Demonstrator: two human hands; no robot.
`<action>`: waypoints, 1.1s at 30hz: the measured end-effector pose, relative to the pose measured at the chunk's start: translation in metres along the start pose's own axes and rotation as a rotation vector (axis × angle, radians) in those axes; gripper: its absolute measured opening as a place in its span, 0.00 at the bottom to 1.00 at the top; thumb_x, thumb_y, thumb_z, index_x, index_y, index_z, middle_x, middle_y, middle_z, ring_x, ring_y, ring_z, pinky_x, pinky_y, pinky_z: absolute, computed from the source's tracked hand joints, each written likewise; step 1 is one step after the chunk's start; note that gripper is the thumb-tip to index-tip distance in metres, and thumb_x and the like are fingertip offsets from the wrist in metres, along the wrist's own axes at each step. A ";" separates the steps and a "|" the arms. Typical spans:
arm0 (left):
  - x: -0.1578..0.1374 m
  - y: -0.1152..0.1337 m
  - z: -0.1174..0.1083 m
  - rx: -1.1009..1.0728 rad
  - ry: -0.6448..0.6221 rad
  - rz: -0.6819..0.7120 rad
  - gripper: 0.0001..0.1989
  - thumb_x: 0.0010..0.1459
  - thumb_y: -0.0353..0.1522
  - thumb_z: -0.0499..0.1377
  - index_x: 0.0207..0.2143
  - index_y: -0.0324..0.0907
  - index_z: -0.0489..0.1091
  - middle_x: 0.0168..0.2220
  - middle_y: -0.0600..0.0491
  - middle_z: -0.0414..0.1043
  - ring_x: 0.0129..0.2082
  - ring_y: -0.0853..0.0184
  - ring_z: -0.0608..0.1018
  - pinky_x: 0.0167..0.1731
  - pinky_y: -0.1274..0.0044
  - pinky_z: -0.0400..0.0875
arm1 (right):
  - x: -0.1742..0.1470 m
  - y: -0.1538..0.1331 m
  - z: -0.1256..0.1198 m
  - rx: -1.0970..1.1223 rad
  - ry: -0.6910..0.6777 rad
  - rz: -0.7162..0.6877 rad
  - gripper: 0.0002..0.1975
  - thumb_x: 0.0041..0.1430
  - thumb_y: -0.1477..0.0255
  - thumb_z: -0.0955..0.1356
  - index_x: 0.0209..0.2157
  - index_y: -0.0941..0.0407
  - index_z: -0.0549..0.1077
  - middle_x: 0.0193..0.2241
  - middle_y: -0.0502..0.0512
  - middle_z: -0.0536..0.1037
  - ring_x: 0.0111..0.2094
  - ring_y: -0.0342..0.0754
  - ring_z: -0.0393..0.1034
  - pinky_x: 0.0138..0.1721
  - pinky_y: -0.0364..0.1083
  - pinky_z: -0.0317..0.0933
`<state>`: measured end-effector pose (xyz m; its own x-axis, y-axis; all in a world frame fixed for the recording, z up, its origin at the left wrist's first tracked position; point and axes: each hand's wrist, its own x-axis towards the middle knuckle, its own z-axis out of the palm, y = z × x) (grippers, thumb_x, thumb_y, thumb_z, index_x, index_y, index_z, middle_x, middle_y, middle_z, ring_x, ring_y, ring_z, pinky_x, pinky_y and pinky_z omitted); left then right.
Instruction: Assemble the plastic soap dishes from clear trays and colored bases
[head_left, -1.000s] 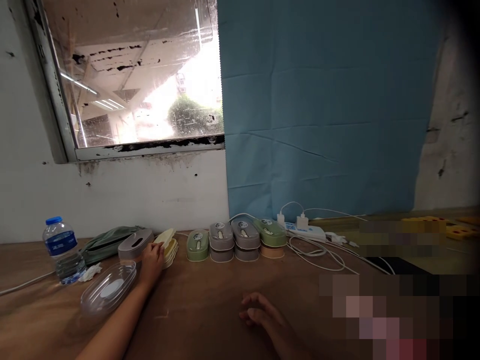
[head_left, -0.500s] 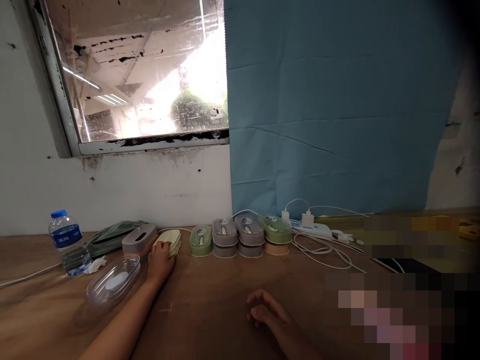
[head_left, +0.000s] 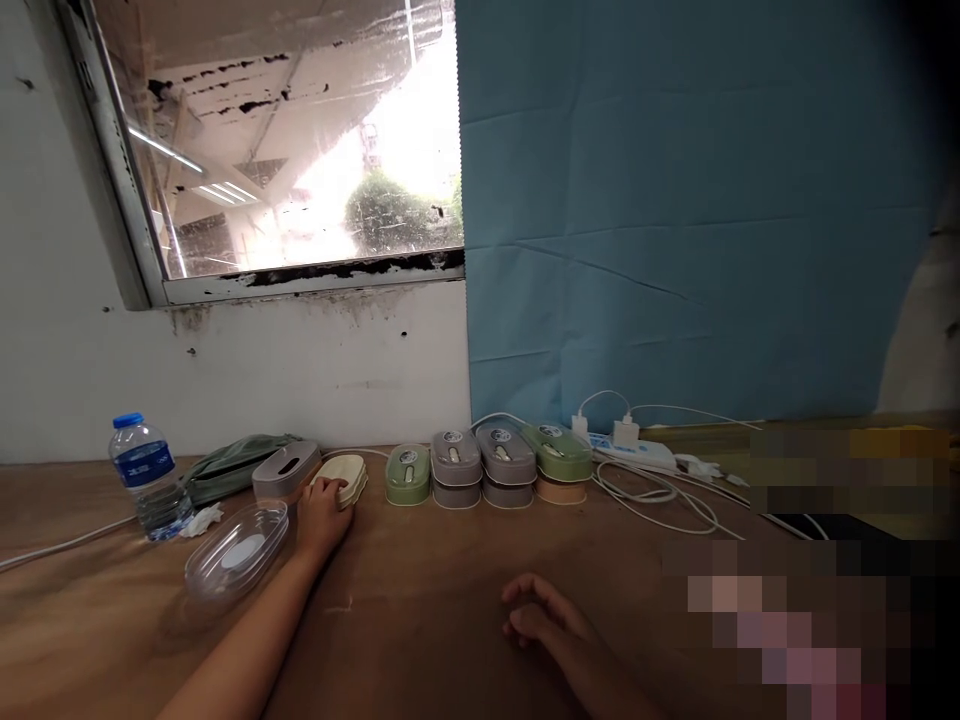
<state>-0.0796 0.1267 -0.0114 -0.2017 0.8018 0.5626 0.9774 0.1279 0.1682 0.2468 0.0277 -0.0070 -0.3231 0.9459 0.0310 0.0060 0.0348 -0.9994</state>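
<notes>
At the left rear of the table, my left hand [head_left: 323, 516] curls its fingers over the near side of a stack of thin cream oval pieces, perhaps lids [head_left: 349, 477]. Just left of it stands a grey-pink oval box with a slot on top [head_left: 287, 470]. Nearer to me, beside my left forearm, lies a clear plastic oval cover [head_left: 236, 562] with a white round patch. My right hand [head_left: 544, 622] is held at the front centre, fingers loosely bent and apart, with nothing in it.
Lunch boxes stand in a row: a small green one [head_left: 408, 476], two grey ones [head_left: 456, 470] [head_left: 508, 470], and a green-and-orange one [head_left: 561, 468]. Farther right are a power strip [head_left: 637, 452] and looped white cables [head_left: 660, 500]. A water bottle [head_left: 150, 480], tissue [head_left: 202, 520] and green pouch [head_left: 232, 465] stand left.
The whole view has shifted slightly, so everything appears a little further right and higher. My left hand stays at the cream stack, and my right hand keeps nearly the same pose.
</notes>
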 end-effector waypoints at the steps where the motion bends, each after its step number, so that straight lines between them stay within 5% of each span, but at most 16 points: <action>1: -0.001 0.001 -0.001 0.009 0.015 -0.005 0.15 0.47 0.32 0.54 0.40 0.41 0.68 0.37 0.48 0.65 0.40 0.58 0.66 0.42 0.69 0.59 | 0.000 -0.001 0.000 -0.002 -0.003 0.000 0.06 0.48 0.70 0.62 0.29 0.56 0.66 0.22 0.47 0.68 0.26 0.43 0.60 0.30 0.41 0.53; 4: -0.003 0.008 -0.004 0.049 0.159 0.019 0.18 0.45 0.33 0.55 0.41 0.38 0.65 0.39 0.45 0.63 0.44 0.54 0.63 0.48 0.62 0.52 | -0.001 0.000 0.000 -0.009 -0.012 -0.001 0.06 0.48 0.70 0.62 0.29 0.56 0.66 0.22 0.48 0.68 0.27 0.43 0.60 0.31 0.41 0.53; 8: -0.004 0.037 -0.005 -0.078 0.283 0.254 0.19 0.49 0.32 0.52 0.44 0.37 0.60 0.44 0.43 0.60 0.49 0.56 0.60 0.51 0.64 0.49 | 0.000 0.004 0.000 -0.004 -0.021 -0.009 0.05 0.49 0.71 0.61 0.29 0.56 0.65 0.22 0.47 0.66 0.26 0.42 0.59 0.30 0.41 0.52; 10: -0.004 0.057 0.000 -0.179 0.229 0.331 0.21 0.49 0.32 0.52 0.47 0.39 0.58 0.46 0.44 0.58 0.51 0.58 0.59 0.52 0.65 0.51 | 0.002 0.006 0.001 -0.003 -0.027 -0.015 0.05 0.49 0.71 0.62 0.29 0.56 0.65 0.22 0.46 0.66 0.26 0.42 0.59 0.30 0.41 0.52; 13: -0.003 0.083 0.015 -0.238 0.070 0.267 0.30 0.44 0.34 0.57 0.51 0.43 0.55 0.53 0.46 0.52 0.54 0.54 0.54 0.52 0.63 0.49 | 0.002 0.006 0.001 -0.010 -0.032 -0.026 0.05 0.49 0.71 0.62 0.29 0.56 0.65 0.21 0.46 0.65 0.25 0.42 0.59 0.29 0.41 0.52; 18: -0.005 0.090 0.022 -0.290 -0.096 0.182 0.28 0.43 0.35 0.58 0.50 0.48 0.58 0.54 0.50 0.53 0.52 0.55 0.59 0.50 0.63 0.52 | -0.001 0.001 0.001 -0.031 -0.025 -0.033 0.04 0.49 0.71 0.62 0.29 0.56 0.65 0.21 0.46 0.66 0.26 0.42 0.59 0.29 0.41 0.52; 28: -0.061 0.067 -0.033 -0.573 -0.056 0.046 0.16 0.42 0.38 0.60 0.35 0.42 0.65 0.40 0.51 0.60 0.42 0.61 0.68 0.43 0.69 0.62 | -0.003 0.001 0.004 -0.153 -0.022 -0.092 0.04 0.48 0.72 0.63 0.30 0.55 0.65 0.21 0.46 0.67 0.25 0.43 0.61 0.28 0.41 0.54; 33: -0.099 0.068 -0.067 -0.850 -0.195 0.135 0.14 0.40 0.34 0.62 0.30 0.41 0.63 0.39 0.52 0.60 0.45 0.63 0.66 0.46 0.72 0.59 | -0.005 0.002 0.006 -0.294 -0.028 -0.159 0.05 0.49 0.72 0.63 0.31 0.55 0.64 0.22 0.46 0.65 0.26 0.43 0.61 0.28 0.41 0.55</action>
<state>0.0021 0.0172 -0.0016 0.0021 0.8741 0.4858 0.5991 -0.3900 0.6992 0.2429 0.0209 -0.0089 -0.3676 0.9120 0.1819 0.2244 0.2768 -0.9344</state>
